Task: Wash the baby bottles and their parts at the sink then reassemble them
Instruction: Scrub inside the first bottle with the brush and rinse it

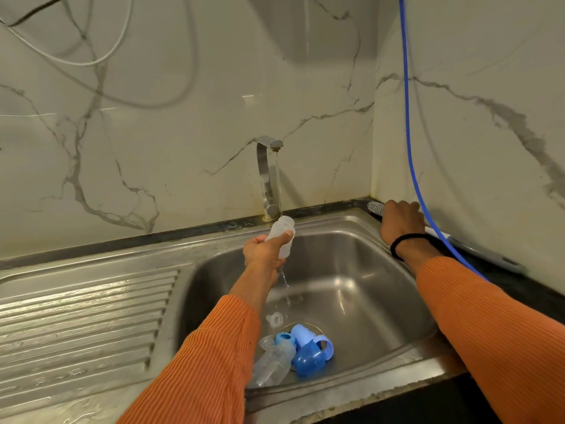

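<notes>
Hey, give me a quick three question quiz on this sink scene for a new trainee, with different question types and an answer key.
1. True or false: the tap is running onto the clear bottle held by the left hand.
2. Multiple choice: the right hand has its grip on
A. a sponge
B. the bottle brush
C. a blue cap
3. Fill in: the second bottle and the blue parts lie near the ____ of the sink.

Key: 1 true; 2 B; 3 drain
</notes>
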The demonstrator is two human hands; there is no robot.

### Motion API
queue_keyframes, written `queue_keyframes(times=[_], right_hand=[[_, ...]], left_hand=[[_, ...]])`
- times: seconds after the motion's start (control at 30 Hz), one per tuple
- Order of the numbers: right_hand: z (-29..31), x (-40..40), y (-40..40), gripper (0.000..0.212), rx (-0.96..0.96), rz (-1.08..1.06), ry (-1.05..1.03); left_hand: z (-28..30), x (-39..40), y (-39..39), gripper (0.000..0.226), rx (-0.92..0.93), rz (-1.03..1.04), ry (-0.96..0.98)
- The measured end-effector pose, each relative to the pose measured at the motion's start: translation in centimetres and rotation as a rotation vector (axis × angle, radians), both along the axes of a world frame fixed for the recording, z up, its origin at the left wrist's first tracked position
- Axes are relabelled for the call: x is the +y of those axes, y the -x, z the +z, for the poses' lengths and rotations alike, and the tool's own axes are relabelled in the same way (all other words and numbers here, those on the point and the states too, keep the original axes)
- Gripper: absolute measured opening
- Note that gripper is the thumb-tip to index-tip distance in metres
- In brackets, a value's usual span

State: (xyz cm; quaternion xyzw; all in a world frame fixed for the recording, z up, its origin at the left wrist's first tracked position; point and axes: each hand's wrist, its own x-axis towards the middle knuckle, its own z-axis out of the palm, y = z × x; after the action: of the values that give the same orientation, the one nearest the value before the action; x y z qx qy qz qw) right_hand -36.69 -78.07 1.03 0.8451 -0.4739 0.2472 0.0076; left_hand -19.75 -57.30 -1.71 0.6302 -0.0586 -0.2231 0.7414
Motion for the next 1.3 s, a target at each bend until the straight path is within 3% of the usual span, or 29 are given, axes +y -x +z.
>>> queue_keyframes(times=[0.13,0.2,0.27,0.33,0.37,0.53,0.7,0.77,0.93,1.03,1.17,1.3], right_hand=[[1.2,2.0,-2.0,0.019,-0.252,0.249,-0.106],[2.1,5.4,-3.7,0.028,-0.445,0.461,-0.36],[2.8,9.2,-5.2,0.037,-0.565,0.632,-0.757],[2.8,11.8,-6.6,0.044,-0.583,0.739,-1.041],[2.5,12.5,-7.2,0.043,-0.573,0.779,-1.071],[1.2,13.7,-10.1,0.041,-0.605,0.769,-1.032],[0.9,14.5,-12.4,0.063,-0.239,0.497,-0.354],[1.7,14.0,-12.9,0.059,-0.199,0.482,-0.345],[3.5,12.5,-12.3,0.054,-0.29,0.592,-0.401],[3.9,12.4,-11.2,0.058,-0.225,0.684,-0.269],[4.7,12.6,-10.5,0.048,-0.181,0.843,-0.169],[4.3,11.7,-10.4,0.033,-0.253,0.874,-0.232]], left_hand=[[0.9,1.1,0.2,0.065,-0.05,0.01,-0.038],[0.6,1.7,0.5,0.066,-0.077,-0.005,-0.031],[0.0,2.4,1.1,0.072,-0.102,-0.033,-0.016],[-0.5,3.0,1.5,0.081,-0.149,-0.078,-0.021],[-0.6,3.3,1.5,0.081,-0.189,-0.099,-0.034],[-0.7,3.9,1.9,0.073,-0.732,-0.078,-0.314],[-1.3,4.1,1.9,0.075,-1.018,0.014,-0.475],[-1.5,4.1,1.9,0.076,-1.078,0.058,-0.488],[-0.6,3.7,1.8,0.074,-0.914,-0.029,-0.356],[0.0,2.9,1.4,0.057,-0.608,-0.145,-0.221],[0.4,2.8,1.2,0.029,-0.22,-0.33,0.117],[0.0,3.4,0.8,0.048,-0.014,-0.301,0.344]])
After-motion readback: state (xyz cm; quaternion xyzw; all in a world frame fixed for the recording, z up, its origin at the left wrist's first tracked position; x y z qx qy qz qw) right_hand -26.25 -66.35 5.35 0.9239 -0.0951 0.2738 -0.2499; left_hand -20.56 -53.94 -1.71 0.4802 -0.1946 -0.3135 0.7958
